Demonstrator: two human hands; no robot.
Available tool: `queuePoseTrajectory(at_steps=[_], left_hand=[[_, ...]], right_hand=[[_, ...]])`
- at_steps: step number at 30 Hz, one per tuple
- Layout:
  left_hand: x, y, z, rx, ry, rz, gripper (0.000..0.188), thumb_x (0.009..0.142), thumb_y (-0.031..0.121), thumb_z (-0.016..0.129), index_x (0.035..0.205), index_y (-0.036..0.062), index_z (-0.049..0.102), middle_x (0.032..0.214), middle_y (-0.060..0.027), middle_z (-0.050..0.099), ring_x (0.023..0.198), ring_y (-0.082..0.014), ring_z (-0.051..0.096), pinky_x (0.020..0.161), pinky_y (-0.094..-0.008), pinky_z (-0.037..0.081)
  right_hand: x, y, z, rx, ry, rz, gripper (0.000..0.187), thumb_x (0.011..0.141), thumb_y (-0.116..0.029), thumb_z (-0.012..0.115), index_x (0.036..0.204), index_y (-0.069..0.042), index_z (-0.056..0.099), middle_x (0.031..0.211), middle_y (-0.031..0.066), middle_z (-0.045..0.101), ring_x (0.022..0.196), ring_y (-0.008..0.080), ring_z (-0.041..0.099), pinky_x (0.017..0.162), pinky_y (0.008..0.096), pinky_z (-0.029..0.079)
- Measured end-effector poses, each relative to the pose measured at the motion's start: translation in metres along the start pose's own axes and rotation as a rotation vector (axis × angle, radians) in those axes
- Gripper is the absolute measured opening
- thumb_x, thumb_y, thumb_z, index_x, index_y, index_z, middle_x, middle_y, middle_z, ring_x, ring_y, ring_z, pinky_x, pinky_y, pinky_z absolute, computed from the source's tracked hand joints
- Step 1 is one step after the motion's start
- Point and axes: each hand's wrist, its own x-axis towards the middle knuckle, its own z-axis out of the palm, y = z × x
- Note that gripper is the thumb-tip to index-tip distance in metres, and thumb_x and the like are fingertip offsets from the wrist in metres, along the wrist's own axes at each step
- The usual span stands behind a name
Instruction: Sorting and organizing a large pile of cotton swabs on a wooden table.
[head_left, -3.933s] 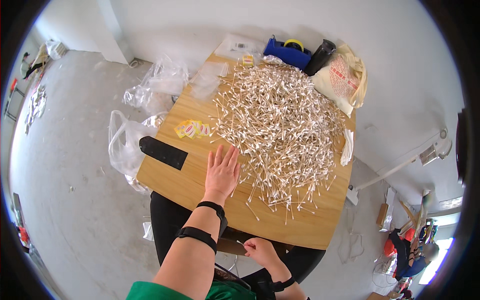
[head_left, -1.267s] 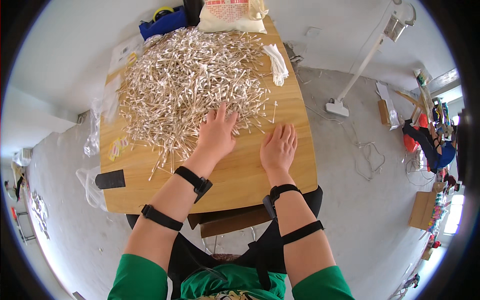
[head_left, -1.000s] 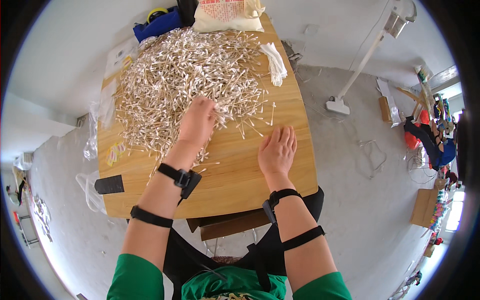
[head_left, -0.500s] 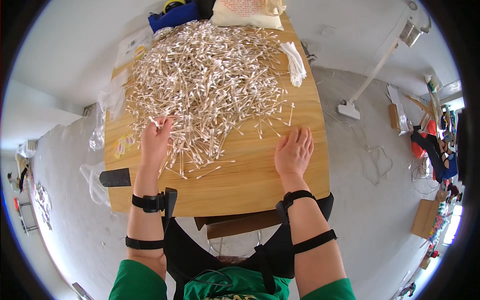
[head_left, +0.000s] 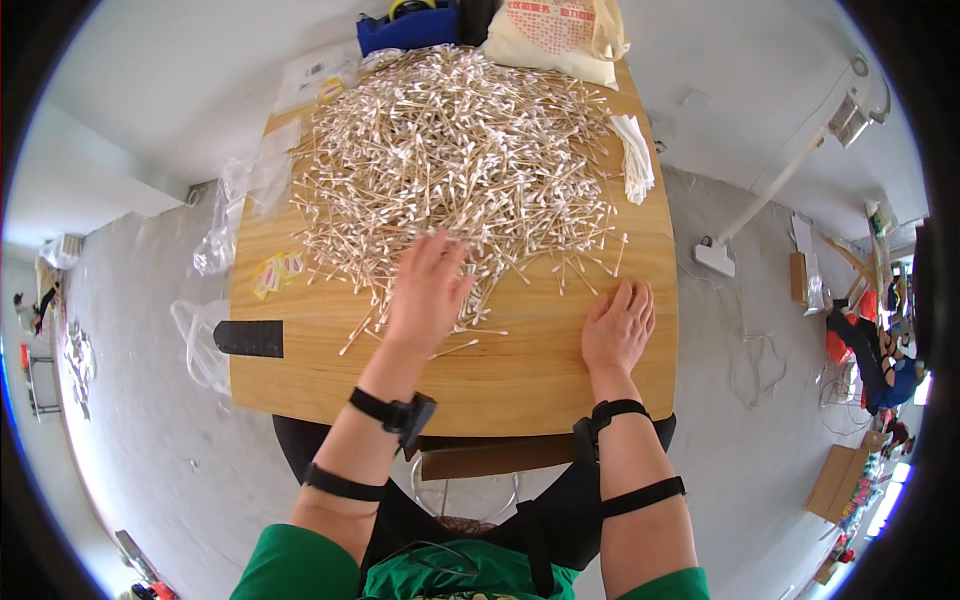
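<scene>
A broad heap of cotton swabs (head_left: 450, 150) with white tips and pale sticks covers much of the wooden table (head_left: 540, 385). Over the heap's near edge is my left hand (head_left: 430, 290), fingers stretched out and a little blurred, with nothing visible in them. Whether it touches the swabs beneath, I cannot tell. My right hand (head_left: 620, 330) rests palm down on the bare wood near the right edge, fingers extended. A few loose swabs lie between my hands. Black straps circle both forearms.
At the left are a black flat strip (head_left: 250, 338), yellow-and-white packets (head_left: 277, 273) and clear plastic bags (head_left: 222, 225). White strips (head_left: 632, 160) lie at the right. A cream cloth bag (head_left: 555, 40) and a blue container (head_left: 408, 30) stand at the back.
My left hand has moved right, from the heap's left edge to its near middle, and its pinched fingers have spread. My right hand stays on the table. The view has shifted slightly.
</scene>
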Motion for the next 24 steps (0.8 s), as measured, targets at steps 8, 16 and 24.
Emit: queuePoseTrajectory(at_steps=[8,16,24], left_hand=[[-0.012,0.062,0.036,0.059,-0.202,0.245,0.055,0.092,0.039,0.058,0.140,0.0144,0.047,0.153,-0.0093,0.033,0.143,-0.0352,0.025,0.117,-0.0526,0.020],[-0.059,0.048,0.000,-0.102,-0.249,0.301,0.042,0.088,0.024,0.063,0.126,0.0068,0.056,0.136,-0.0087,0.051,0.134,-0.0279,0.040,0.112,-0.0481,0.030],[-0.082,0.011,-0.021,-0.205,-0.157,-0.004,0.038,0.087,0.016,0.061,0.123,0.0076,0.058,0.133,-0.0091,0.054,0.128,-0.0299,0.045,0.107,-0.0456,0.036]], right_hand=[[0.000,-0.003,0.001,-0.034,0.005,-0.010,0.040,0.091,-0.021,0.054,0.127,-0.003,0.046,0.133,0.0168,0.043,0.135,0.0338,0.035,0.112,0.0460,0.028],[0.001,-0.004,0.000,-0.022,-0.007,-0.009,0.040,0.092,-0.022,0.053,0.126,-0.002,0.046,0.133,0.0184,0.044,0.134,0.0353,0.035,0.112,0.0463,0.028],[0.000,-0.001,0.004,-0.054,0.017,-0.023,0.041,0.092,-0.022,0.053,0.127,-0.003,0.047,0.133,0.0180,0.045,0.133,0.0346,0.037,0.110,0.0462,0.030]])
